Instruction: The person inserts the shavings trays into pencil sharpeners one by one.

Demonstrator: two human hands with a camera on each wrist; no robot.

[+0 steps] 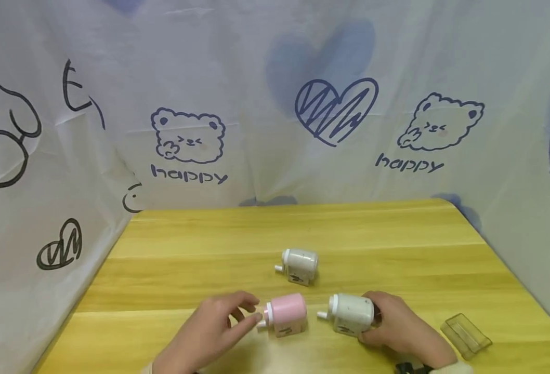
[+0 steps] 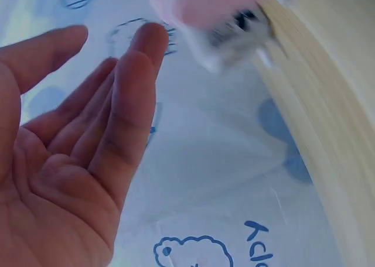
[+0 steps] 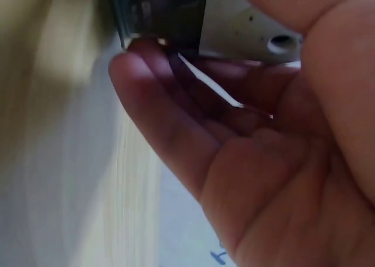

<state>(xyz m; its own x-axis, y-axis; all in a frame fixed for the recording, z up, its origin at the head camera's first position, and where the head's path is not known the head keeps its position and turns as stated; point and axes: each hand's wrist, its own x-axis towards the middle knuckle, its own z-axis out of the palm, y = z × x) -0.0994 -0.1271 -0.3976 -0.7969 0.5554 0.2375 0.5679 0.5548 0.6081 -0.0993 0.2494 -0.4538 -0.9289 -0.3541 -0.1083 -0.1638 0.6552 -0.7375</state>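
A pink hand-crank pencil sharpener [image 1: 288, 311] stands on the table in front of me. Just left of its crank my left hand [image 1: 221, 322] hovers with relaxed, parted fingers, holding nothing; the left wrist view shows the bare palm apart from the blurred pink sharpener [image 2: 214, 9]. My right hand [image 1: 396, 324] grips a white pencil sharpener [image 1: 351, 313] from its right side. Close up in the right wrist view, the fingers lie along a dark see-through part [image 3: 161, 18] and a pale face with a round hole [image 3: 283, 43]. Farther back stands another white pencil sharpener [image 1: 300, 264].
A clear plastic tray [image 1: 466, 335] lies on the yellow wood-grain table [image 1: 186, 244], right of my right forearm. White cloth [image 1: 256, 130] printed with hearts and bears hangs behind the table and along both sides. A black strap [image 1: 410, 369] is on my right wrist.
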